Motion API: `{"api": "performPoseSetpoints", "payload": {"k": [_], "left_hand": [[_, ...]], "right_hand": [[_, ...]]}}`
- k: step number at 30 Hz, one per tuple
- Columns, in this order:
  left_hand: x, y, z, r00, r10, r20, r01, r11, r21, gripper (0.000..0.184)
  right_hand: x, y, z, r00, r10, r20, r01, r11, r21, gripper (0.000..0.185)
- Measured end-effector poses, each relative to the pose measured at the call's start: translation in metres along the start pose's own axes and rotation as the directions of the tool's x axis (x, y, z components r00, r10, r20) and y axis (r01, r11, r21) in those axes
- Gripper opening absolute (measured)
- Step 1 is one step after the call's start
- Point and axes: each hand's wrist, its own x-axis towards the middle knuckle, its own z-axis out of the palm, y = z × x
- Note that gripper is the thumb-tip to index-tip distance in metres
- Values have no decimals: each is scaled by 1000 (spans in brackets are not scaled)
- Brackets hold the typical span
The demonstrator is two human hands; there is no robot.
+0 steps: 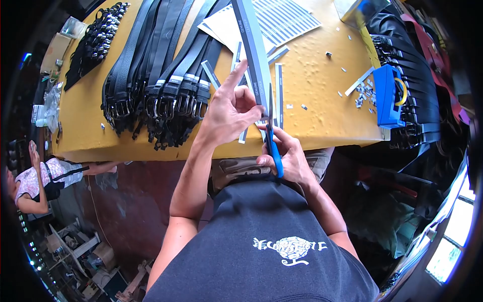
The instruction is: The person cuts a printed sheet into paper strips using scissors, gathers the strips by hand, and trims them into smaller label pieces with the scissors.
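My left hand (225,115) pinches a long grey strip printed "GENUINE LEATHER" (250,48) near its lower end, index finger stretched up along it. The strip stands up from the hand over the yellow table (322,85). Below it, my right hand (294,160) grips blue-handled scissors (275,153). Their blades point up and lie along the strip's right side near my left thumb; whether they touch it I cannot tell. Several narrow printed strips (279,93) lie on the table behind my hands. A white sheet with grey printed rows (289,22) lies at the back.
Black buckled belts (161,65) are piled left of my hands, with smaller buckled straps (95,45) beyond. At right stand a blue tape dispenser (387,98), tiny cut pieces (365,93) and more black belts (417,75). Another person (53,173) is at far left.
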Motion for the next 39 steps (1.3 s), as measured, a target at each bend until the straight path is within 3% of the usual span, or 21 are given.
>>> {"api": "performPoseSetpoints", "payload": {"k": [20, 23, 31, 39], "left_hand": [[-1, -2, -1, 1000, -4, 9, 4, 1000, 4, 89], [-1, 4, 1, 1000, 0, -21, 2, 997, 75, 88], [4, -2, -1, 997, 30, -70, -28, 999, 42, 83], [1, -5, 3, 999, 20, -26, -19, 1000, 24, 81]], "right_hand": [[-2, 6, -2, 997, 60, -39, -58, 997, 43, 67], [-2, 4, -1, 997, 68, -47, -65, 996, 62, 67], [-7, 3, 0, 999, 22, -30, -19, 996, 91, 68], [-9, -5, -4, 999, 37, 4, -37, 999, -4, 69]]}}
